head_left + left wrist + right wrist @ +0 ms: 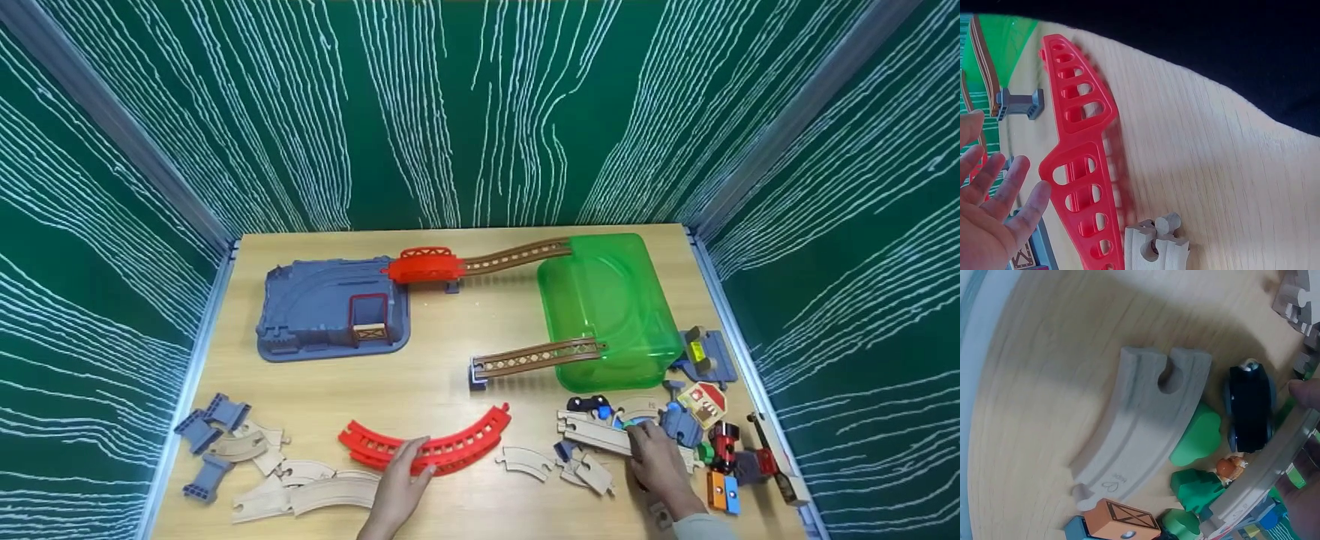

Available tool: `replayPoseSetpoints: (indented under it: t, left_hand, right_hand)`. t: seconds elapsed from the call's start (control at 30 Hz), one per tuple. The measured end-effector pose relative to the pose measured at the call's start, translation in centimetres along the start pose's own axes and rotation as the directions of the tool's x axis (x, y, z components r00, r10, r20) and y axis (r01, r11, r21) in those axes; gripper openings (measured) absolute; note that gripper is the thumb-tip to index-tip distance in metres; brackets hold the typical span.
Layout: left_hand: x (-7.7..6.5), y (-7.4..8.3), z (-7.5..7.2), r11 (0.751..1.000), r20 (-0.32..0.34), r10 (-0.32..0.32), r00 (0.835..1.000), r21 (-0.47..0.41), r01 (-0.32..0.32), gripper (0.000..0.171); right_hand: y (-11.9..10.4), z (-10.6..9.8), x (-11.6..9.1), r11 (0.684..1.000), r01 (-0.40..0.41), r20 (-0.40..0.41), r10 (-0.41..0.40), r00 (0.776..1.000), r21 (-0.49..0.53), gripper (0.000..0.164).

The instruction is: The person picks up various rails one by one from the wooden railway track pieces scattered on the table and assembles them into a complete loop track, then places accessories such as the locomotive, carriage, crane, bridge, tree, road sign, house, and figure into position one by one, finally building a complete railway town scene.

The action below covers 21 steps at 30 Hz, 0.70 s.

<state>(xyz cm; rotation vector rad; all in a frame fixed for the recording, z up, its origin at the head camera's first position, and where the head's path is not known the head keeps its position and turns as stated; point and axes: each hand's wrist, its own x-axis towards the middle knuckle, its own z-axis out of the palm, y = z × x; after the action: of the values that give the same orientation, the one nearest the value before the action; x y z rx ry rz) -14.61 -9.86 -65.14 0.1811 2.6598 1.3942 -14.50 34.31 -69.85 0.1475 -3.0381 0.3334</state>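
While nothing is grasped by the nearer left hand [403,478], the red curved track [454,458] is found at its spread fingers, long axis set crosswise; farther right, a wooden track [1264,473] is pinched by the right hand [661,463].

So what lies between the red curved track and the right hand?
In the head view, a small curved track, a blue-grey piece and some loose wooden pieces, plus a longer wooden track reaching the right hand.
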Motion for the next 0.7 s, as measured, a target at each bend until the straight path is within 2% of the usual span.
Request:
replayPoseSetpoints:
  t: [0.1,0.37,0.53,0.7]
  left_hand:
    - [0.0,0.0,0.0,1.000,0.003,-0.001,1.000,-0.008,0.001,0.044]
    - [0.2,0.5,0.0,1.000,0.012,-0.030,0.999,0.002,0.030,0.045]
    - [0.7,1.0,0.1,1.000,-0.010,0.020,1.000,0.022,-0.020,0.048]
    - [1.3,1.7,0.1,0.994,0.003,0.078,0.997,0.076,-0.078,0.050]
  right_hand:
    - [-0.1,-0.1,0.0,1.000,-0.024,0.020,0.024,0.999,0.003,0.049]
    - [-0.2,-0.7,0.0,1.000,-0.008,0.010,0.008,1.000,0.014,0.046]
    - [-0.9,-1.6,0.3,0.999,0.049,-0.046,-0.049,0.998,0.014,0.045]
    - [-2.6,-2.8,1.3,0.991,0.134,-0.108,-0.133,0.985,0.002,0.046]
